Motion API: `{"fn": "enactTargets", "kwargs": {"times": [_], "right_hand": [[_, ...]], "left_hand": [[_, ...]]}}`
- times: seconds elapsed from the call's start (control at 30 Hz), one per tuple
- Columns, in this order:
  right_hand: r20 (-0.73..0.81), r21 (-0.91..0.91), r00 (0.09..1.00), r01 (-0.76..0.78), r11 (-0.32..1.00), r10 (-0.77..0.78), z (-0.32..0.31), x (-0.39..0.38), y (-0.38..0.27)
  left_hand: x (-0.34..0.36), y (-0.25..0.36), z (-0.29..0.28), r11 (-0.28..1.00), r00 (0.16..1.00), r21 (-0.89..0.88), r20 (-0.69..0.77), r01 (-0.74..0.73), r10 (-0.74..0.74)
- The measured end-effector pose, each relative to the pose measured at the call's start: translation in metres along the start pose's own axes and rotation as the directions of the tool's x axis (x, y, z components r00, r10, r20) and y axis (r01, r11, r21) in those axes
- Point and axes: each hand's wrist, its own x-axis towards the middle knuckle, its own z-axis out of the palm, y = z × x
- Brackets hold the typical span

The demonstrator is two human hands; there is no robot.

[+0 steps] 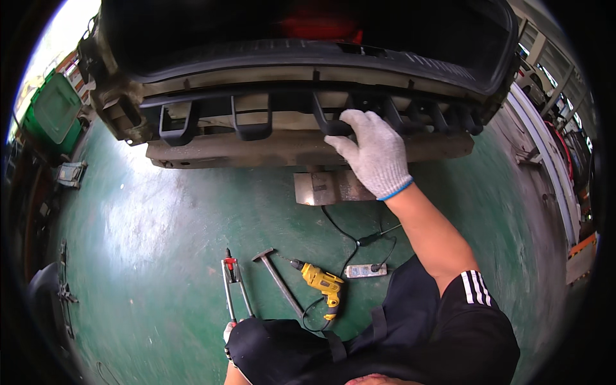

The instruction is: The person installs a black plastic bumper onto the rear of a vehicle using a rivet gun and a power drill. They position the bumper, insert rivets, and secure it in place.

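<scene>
My right hand [375, 151], in a white knit glove with a blue cuff, is closed around a hook-shaped loop of the black plastic bumper bracket [256, 131]. This long bracket runs across the rear of a car [301, 70] with its bumper cover off, just above a bare metal beam [224, 154]. Low in the picture my gloved left hand [228, 331], mostly hidden by my knee, is at the lower end of a long-handled hand riveter [228, 292]. The riveter points away from me, its two handles spread and its red head toward the car.
On the green floor lie a hammer [280, 283], a yellow corded drill [321, 280] and a white power strip [366, 271] with black cables. A metal muffler [316, 188] hangs under the beam. A green bin [54, 112] stands far left; a pale rail [545, 154] runs along the right.
</scene>
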Motion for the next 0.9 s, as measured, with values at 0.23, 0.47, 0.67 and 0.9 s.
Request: {"fn": "enactTargets", "kwargs": {"times": [0.23,0.47,0.67,0.9], "right_hand": [[0.141,0.033,0.989,0.032,0.999,-0.036,-0.006,0.014,-0.001],[0.033,-0.077,0.969,0.246,0.966,-0.244,-0.037,0.043,-0.015],[0.194,-0.234,0.909,0.409,0.882,-0.370,-0.014,0.131,-0.041],[0.450,-0.083,0.879,0.218,0.973,-0.158,0.025,0.172,-0.032]], "left_hand": [[0.041,-0.041,-0.035,0.970,0.996,0.238,-0.083,0.040,-0.021],[0.066,0.105,-0.037,0.814,0.929,0.564,-0.210,-0.138,0.304],[0.045,0.380,-0.031,0.651,0.675,-0.180,-0.173,-0.738,0.717],[0.007,0.574,0.037,0.344,0.591,-0.764,-0.059,-0.545,0.805]]}}
